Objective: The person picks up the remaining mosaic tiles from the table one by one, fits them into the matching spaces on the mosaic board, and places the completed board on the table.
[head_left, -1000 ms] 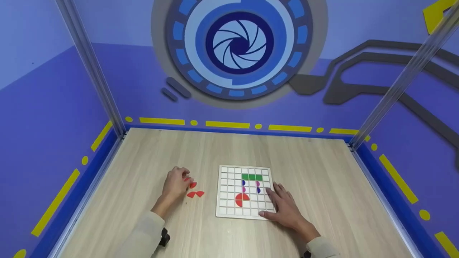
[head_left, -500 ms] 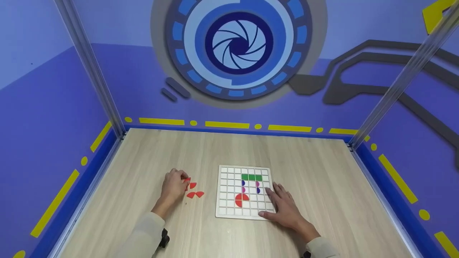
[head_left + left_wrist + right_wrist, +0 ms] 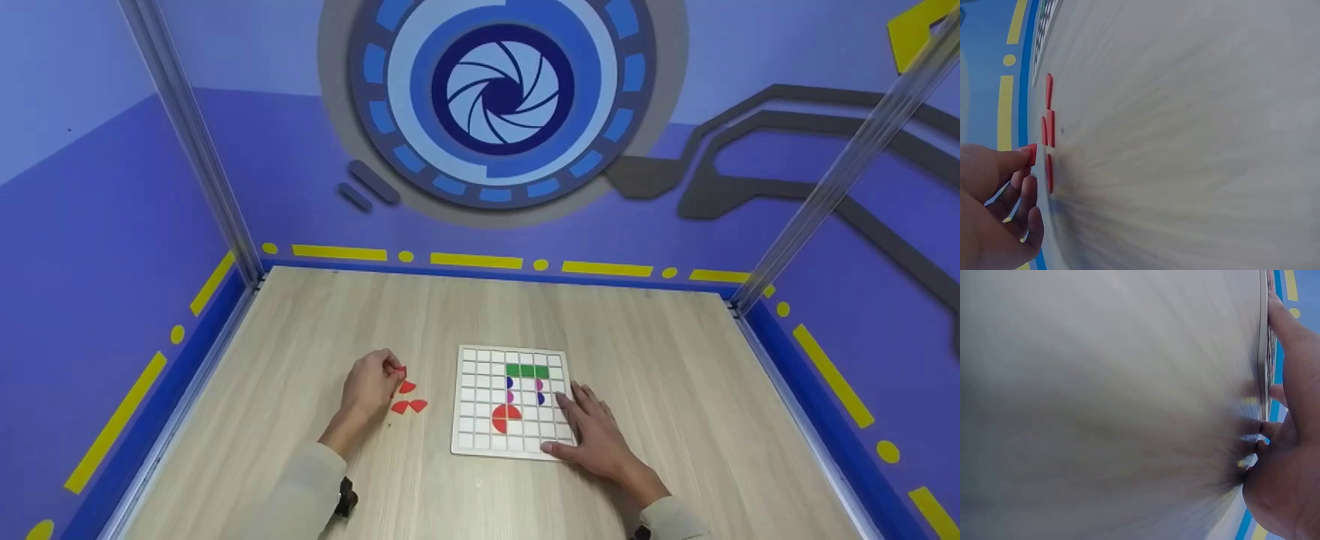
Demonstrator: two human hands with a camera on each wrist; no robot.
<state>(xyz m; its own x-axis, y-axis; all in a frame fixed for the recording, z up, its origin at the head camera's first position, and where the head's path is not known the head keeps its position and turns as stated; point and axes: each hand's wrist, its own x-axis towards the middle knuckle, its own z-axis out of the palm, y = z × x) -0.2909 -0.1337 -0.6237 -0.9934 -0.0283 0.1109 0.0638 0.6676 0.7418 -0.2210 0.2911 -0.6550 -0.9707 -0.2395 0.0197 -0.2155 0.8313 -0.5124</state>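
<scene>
Left wrist only: pinched red piece (image 3: 1032, 154) apparently clear of table (image 3: 1185, 140)

Free passage runs between red pieces (image 3: 418, 406) and board (image 3: 484, 394), whose right edge the right hand (image 3: 595, 433) blocks, room beneath unclear.

- Left sleeve (image 3: 300, 487): pale beige, long and plain, with soft, loose folds; its straight edge ends short of the hand, leaving the wrist bare.
- Right sleeve (image 3: 673, 519): the same pale beige; just the end of it shows at the bottom of the head view, again with the wrist bare beyond it.
- Left device (image 3: 346, 498): small, black and blocky, jutting from the inner side of the left sleeve; its details are too small to tell.
- Right device (image 3: 642, 533): also black, mostly cut off.
- Left grip (image 3: 373, 384), right grip (image 3: 596, 431): both bare.
</scene>
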